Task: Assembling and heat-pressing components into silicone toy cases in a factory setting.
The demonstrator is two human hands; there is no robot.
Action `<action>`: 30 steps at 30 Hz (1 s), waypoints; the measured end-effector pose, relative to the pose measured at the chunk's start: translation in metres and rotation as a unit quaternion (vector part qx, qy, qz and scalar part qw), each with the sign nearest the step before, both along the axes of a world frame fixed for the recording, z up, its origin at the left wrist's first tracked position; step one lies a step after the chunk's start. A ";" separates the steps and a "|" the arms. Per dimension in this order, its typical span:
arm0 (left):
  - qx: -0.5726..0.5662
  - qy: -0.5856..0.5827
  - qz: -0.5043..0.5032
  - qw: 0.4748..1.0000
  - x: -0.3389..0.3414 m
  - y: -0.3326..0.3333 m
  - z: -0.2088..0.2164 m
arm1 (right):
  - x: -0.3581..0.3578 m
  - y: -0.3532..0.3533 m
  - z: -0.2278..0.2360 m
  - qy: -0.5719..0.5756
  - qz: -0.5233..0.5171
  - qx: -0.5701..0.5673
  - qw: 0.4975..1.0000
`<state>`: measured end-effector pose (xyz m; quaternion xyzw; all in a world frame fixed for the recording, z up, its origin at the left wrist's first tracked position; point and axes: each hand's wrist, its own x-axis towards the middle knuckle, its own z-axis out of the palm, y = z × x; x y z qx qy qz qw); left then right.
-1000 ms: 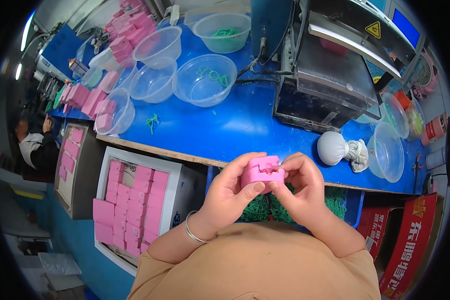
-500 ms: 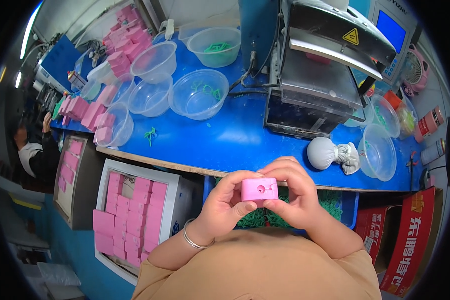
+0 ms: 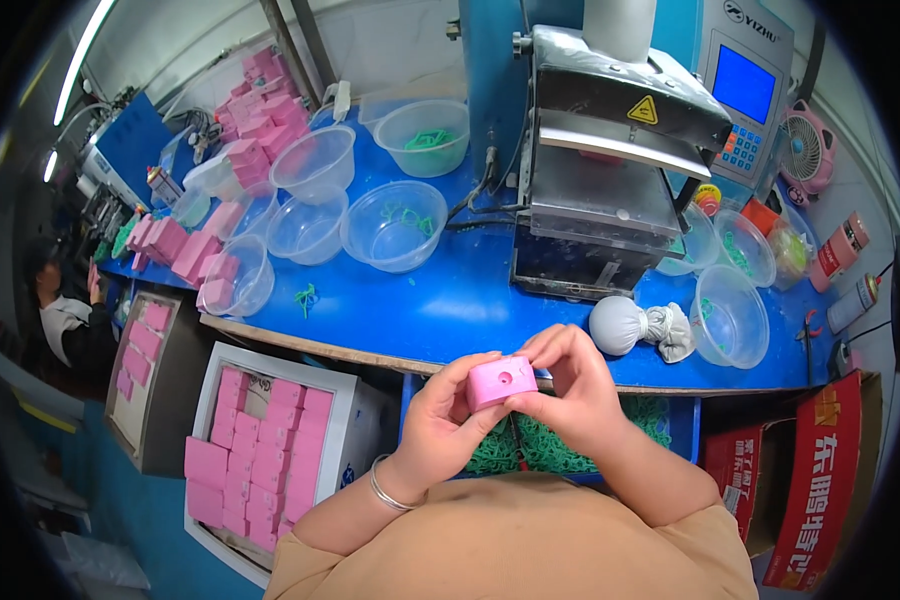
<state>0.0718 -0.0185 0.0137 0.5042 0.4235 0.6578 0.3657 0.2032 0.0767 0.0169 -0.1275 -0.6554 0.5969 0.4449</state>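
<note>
Both hands hold a pink block (image 3: 502, 381) with rounded corners and a small round hole in the face turned to me. My left hand (image 3: 438, 420) is closed on its left side, thumb below and fingers behind. At the right side, my right hand (image 3: 578, 400) grips it with the thumb at the lower edge and bent fingers at the upper corner. A small mark or seam shows near the right end of that face. Under my hands, a blue bin (image 3: 696, 430) holds many thin green pieces (image 3: 645, 418), with a dark, red-ended tool (image 3: 519, 445) among them.
A press machine (image 3: 610, 190) stands on the blue table (image 3: 450, 320), beside a tied white cloth bag (image 3: 615, 326). Clear plastic bowls (image 3: 395, 240) line the back. Pink blocks fill a white box (image 3: 345, 400) at left; red cartons (image 3: 820, 480) stand right. Another person (image 3: 70, 320) sits far left.
The pink block has shifted slightly left and tilted, its right end now higher. My right fingers have risen at its upper corner. The whole view has also shifted a little.
</note>
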 end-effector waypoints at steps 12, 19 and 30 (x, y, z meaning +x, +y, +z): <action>-0.093 0.686 0.137 0.709 -0.046 0.024 0.034 | 0.041 0.088 0.067 0.025 0.030 -0.333 0.942; -0.165 0.537 0.046 0.826 -0.087 0.003 0.033 | 0.077 0.009 0.043 0.135 0.325 -0.415 0.839; 0.010 0.443 0.063 0.894 -0.024 0.027 0.054 | 0.061 -0.001 0.014 -0.102 0.402 -0.438 0.798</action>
